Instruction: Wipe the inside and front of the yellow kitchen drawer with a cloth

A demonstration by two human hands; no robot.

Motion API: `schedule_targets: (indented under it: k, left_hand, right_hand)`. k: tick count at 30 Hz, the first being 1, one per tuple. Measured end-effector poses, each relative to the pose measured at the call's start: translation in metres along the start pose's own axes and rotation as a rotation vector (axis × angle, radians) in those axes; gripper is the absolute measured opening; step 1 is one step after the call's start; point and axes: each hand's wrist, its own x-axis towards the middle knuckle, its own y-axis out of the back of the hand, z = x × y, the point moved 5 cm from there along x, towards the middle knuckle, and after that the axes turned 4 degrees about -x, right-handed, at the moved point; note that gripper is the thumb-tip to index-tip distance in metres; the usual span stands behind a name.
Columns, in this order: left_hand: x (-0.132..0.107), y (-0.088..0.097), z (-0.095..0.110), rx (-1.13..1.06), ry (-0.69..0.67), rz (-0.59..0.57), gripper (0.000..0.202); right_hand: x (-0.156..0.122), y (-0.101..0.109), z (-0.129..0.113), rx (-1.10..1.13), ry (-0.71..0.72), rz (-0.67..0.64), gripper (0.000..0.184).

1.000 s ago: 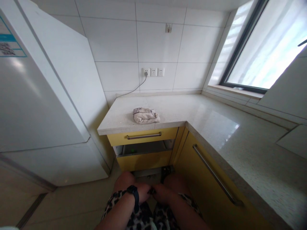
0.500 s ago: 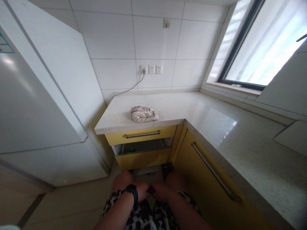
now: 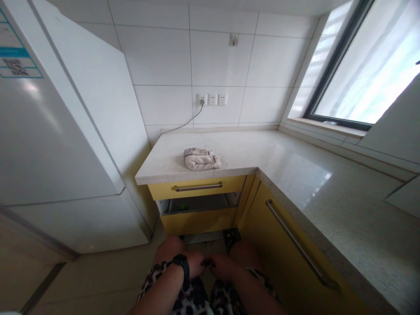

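Observation:
Low in the head view, my left hand (image 3: 196, 264) and my right hand (image 3: 221, 266) meet between my knees. Both have their fingers curled in, fingertips against each other. A small dark patch shows where they join; whether it is nails or a held item, I cannot tell. A black watch (image 3: 180, 261) is on my left wrist. Beyond my knees, a yellow lower drawer (image 3: 200, 221) stands pulled out, with a small green thing (image 3: 184, 206) inside. The upper drawer (image 3: 192, 189) above it is closed. On the counter lies a folded beige towel (image 3: 201, 159).
The pale stone countertop (image 3: 244, 148) turns a corner and runs down the right side. Below it is a yellow cabinet door with a long metal handle (image 3: 300, 245). A white refrigerator (image 3: 72, 144) stands left. A cord (image 3: 183, 125) runs to the wall sockets (image 3: 212, 99).
The whole view has shifted slightly, so the counter, drawers and towel appear a little further right and lower. My hands keep the same joined pose.

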Motion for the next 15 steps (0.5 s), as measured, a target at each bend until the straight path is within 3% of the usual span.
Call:
schedule_targets:
  k: [15]
  left_hand:
    - [0.0081,-0.0083,-0.0068,-0.021,-0.018,-0.012,0.037]
  right_hand:
    - [0.0031,-0.0012,0.0021,0.035,0.007,0.005,0.041]
